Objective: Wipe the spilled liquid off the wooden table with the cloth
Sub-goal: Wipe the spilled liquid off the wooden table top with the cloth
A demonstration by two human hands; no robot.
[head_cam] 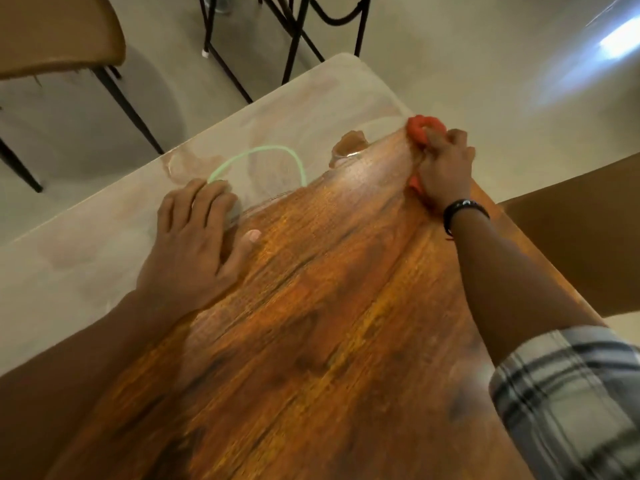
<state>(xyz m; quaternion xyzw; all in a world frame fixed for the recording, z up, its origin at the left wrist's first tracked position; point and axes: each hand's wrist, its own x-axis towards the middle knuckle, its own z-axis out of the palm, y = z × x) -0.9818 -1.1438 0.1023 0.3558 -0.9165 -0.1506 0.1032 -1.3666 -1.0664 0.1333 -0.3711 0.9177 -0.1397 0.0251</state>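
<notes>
- Right hand [445,168] gripping red cloth [424,128], upper right of frame, on wooden table [329,306] edge.
- Left hand [194,237] flat on table, fingers straight, centre left.
- Puddle [349,147] just left of cloth.

The orange-brown wooden table [329,306] has a glossy, varnished finish with dark visible grain; its far part reflects pale light. The clear spilled liquid [349,148] forms a shiny wet film. The orange-red cloth [420,128] is soft, matt fabric. The grey plaid sleeve [568,393] is woven cloth. The thin black chair legs [128,109] look like matt metal.
</notes>
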